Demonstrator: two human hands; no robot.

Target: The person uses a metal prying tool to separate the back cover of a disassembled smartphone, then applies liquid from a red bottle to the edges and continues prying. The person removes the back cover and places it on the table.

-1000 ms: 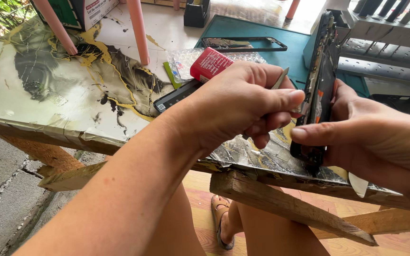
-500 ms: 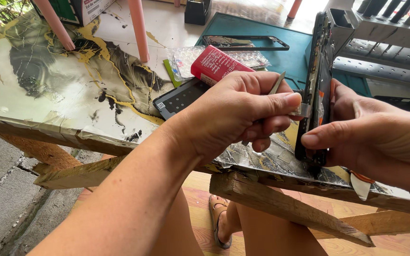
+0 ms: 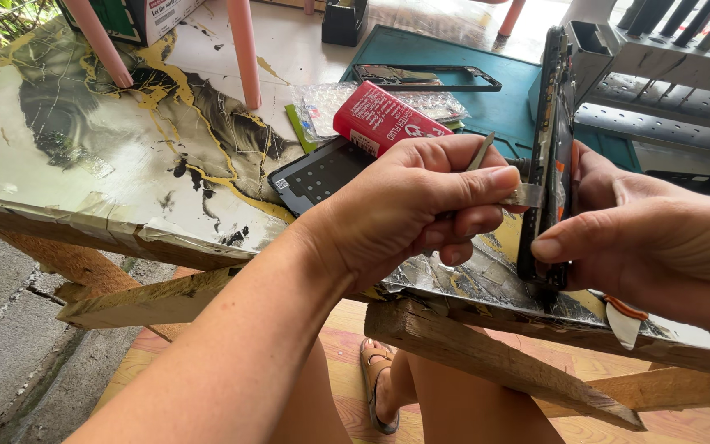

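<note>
Two hands work one thing here, so start with the biggest surface: the marble-patterned tabletop with black and gold veins carries the bottom edge of the thin black phone body, which you stand upright on its end near the front edge; keep that end planted so the table takes the push; your right hand clamps its fingers around the phone's far side with the thumb pressed on the near face, and that grip looks firm enough; your left hand has its fingers closed on a slim metal prying tool, its tip at the phone's edge beside a clear strip; I would judge a shallow angle and light, even pressure safest. As for containers, the small black open-topped box at the table's far side hides its contents; the crumpled clear bubble-wrap bag seems empty, though I cannot tell.
</note>
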